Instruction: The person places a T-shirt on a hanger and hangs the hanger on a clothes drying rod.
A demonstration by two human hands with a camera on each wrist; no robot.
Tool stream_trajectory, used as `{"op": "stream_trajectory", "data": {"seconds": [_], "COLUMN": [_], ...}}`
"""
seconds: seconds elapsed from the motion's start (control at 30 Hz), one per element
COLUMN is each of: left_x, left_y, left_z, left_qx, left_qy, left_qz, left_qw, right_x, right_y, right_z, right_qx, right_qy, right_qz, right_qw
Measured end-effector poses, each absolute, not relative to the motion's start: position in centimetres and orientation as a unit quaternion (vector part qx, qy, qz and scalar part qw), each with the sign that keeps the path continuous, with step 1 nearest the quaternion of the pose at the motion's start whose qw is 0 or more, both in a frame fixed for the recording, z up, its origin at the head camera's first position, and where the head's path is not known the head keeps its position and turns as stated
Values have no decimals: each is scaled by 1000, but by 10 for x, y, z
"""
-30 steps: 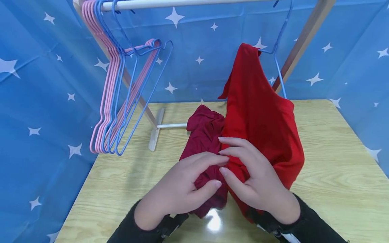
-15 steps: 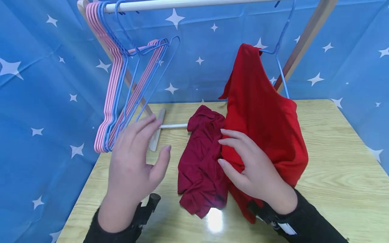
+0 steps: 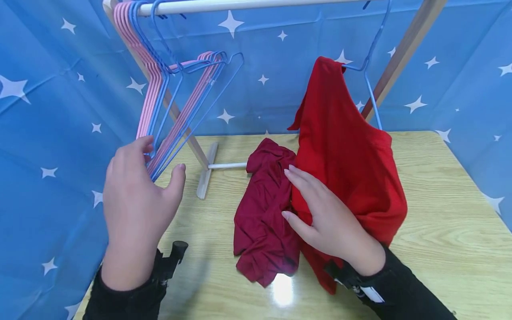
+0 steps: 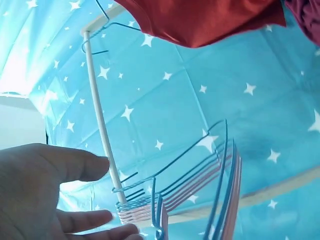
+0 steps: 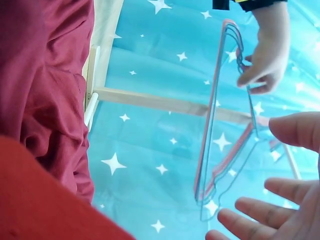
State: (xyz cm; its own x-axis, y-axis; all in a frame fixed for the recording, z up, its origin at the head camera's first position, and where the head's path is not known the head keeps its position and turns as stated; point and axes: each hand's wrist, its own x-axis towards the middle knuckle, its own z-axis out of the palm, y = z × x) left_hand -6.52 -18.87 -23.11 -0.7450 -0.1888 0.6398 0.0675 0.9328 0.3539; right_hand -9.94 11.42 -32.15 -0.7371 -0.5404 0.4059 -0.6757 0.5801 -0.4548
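Note:
My left hand [image 3: 132,191] is at the lower near ends of the pink and blue wire hangers [image 3: 172,120]. Its thumb stands apart and its fingers bend slightly at the hangers; whether they touch is hard to tell. In the left wrist view nothing lies between thumb and fingers. Relaxed and holding nothing, my right hand [image 3: 328,213] is over the border between the crumpled maroon cloth [image 3: 266,222] and the bright red garment [image 3: 344,133]. That garment hangs from a blue hanger [image 3: 370,80], one side of which is bare.
A white rail [image 3: 256,5] crosses the top, on wooden posts [image 3: 404,62]. The rack's foot [image 3: 206,175] and a low white bar [image 3: 228,166] rest on the wood-grain table [image 3: 452,249]. A blue star-patterned curtain [image 3: 256,98] surrounds it.
My left hand has left the maroon cloth and moved left to the hangers, whose far ends have swung a little right. My right hand has stayed nearly in place, its fingers straighter.

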Motion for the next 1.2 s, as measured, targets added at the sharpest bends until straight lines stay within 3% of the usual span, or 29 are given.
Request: {"op": "stream_trajectory", "data": {"seconds": [0.13,0.37,0.6,0.8,1.2], "left_x": [-78,-110,-125,-127,-121], "left_y": [-196,-210,-223,-227,-217], "left_z": [-221,-216,-223,-231,-236], "left_qx": [47,34,71,20,20], "left_qy": [-941,-954,-979,-965,-903], "left_qz": [-146,-61,-64,-256,-422], "left_qw": [301,292,180,61,78], "right_x": [-100,-102,-104,-106,-107], "right_y": [114,115,115,115,115], "right_z": [-323,-326,-328,-328,-330], "right_qx": [343,341,342,338,332], "right_qy": [-883,-884,-885,-887,-892], "right_qz": [300,300,300,298,293], "right_qw": [109,108,105,102,92]}}
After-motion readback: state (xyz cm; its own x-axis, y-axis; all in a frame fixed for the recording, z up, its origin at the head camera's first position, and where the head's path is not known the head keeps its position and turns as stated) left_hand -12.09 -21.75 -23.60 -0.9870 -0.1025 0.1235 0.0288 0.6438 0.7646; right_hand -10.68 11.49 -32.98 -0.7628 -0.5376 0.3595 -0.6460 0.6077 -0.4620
